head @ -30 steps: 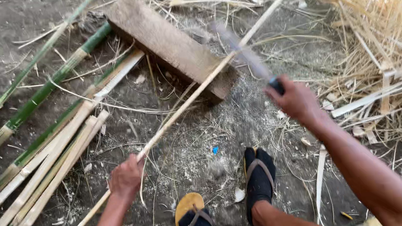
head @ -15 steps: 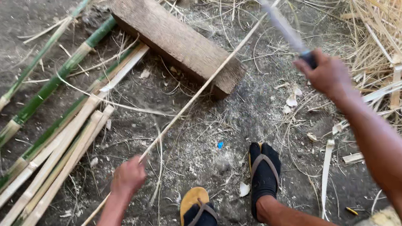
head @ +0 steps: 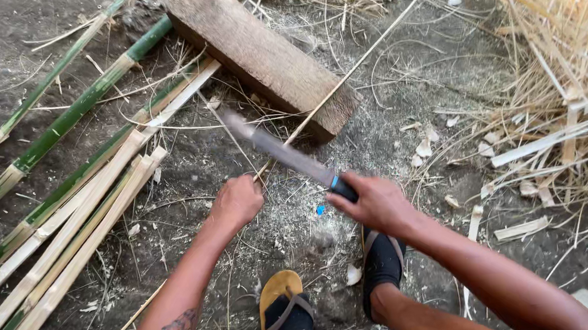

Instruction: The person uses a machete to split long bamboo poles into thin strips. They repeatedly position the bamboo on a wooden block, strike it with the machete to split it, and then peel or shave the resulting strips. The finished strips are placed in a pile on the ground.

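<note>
Two bare hands work low over a patch of dark, packed dirt ground (head: 6, 57) littered with pale chips and fibres. Largest at the right edge is a heap of dry straw and shavings (head: 577, 84), crowding that side and leaving little free ground there. Along the left edge lie long bamboo poles (head: 50, 132), green ones farther out and pale split lengths (head: 75, 231) nearer, all slanting from lower left to upper right, so the open ground is the strip down the middle. At the top centre a weathered wooden block (head: 260, 52) lies aslant on the dirt. A thin bamboo strip (head: 363, 59) runs from the upper right across the block's near corner down to the left hand (head: 237, 201), whose grip is closed around the strip just below the block. The right hand (head: 378, 203) has its grip closed on the dark handle of a long knife (head: 282, 152), whose blurred blade points up and left, its tip near the split lengths and its middle just beside the strip. Below the hands, two feet in sandals (head: 288, 318) stand close together on the dirt.
</note>
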